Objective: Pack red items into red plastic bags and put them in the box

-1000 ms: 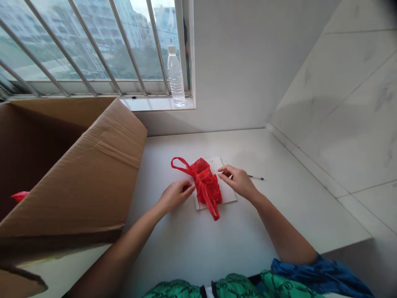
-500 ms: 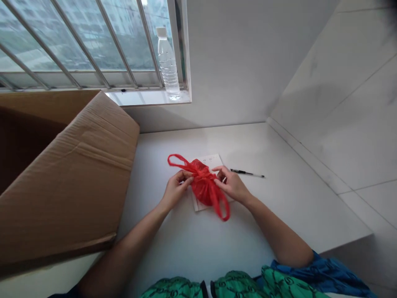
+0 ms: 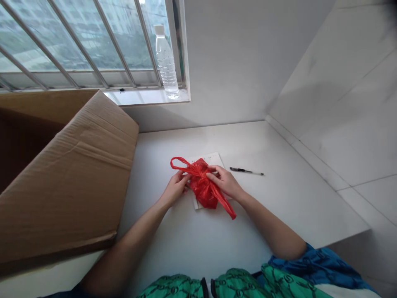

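Both my forearms angle in over the white table [image 3: 186, 248]. Left hand [image 3: 174, 189] and right hand [image 3: 225, 182] pinch the red plastic bag [image 3: 203, 186] from either side — fingers closed on its gathered neck. The bag sits on a white sheet [image 3: 214, 159]; long axis runs far-left to near-right, one handle loop at each end.

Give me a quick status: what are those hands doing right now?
Left hand and right hand both pinching crumpled red plastic bag. Bag sits on white paper sheet. Black pen lies apart, right.
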Available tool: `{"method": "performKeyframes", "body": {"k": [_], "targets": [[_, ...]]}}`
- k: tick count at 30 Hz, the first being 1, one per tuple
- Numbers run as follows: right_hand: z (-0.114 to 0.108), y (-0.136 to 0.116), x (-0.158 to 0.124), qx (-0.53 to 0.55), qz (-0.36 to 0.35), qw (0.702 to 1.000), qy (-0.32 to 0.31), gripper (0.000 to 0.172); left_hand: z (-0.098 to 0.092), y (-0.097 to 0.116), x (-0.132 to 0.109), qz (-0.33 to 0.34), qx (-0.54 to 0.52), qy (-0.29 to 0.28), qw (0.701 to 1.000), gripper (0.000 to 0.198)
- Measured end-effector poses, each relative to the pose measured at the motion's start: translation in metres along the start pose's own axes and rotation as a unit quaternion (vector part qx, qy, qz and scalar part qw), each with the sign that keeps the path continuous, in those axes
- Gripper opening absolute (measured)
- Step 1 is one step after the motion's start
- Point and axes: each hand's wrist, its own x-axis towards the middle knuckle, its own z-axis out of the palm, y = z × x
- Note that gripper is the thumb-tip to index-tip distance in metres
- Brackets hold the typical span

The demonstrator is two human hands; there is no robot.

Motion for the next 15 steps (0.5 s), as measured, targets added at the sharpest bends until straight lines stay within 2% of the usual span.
{"method": "performKeyframes", "body": {"k": [4, 10, 15], "targets": [[0.011, 0.000, -0.002, 0.033, -0.027, 0.999, -0.022, 0.043, 0.004, 0.001, -0.005, -0.021, -0.058, -0.013, 0.998, 0.040], [0.004, -0.004, -0.006, 0.119, -0.017, 0.992, -0.049, 0.046, 0.003, 0.009, -0.015, -0.015, -0.114, -0.038, 0.993, 0.037], [0.008, -0.007, -0.008, 0.163, 0.019, 0.986, 0.013, 0.031, 0.003, 0.011, -0.017, 0.003, -0.086, -0.069, 0.994, 0.033]]}}
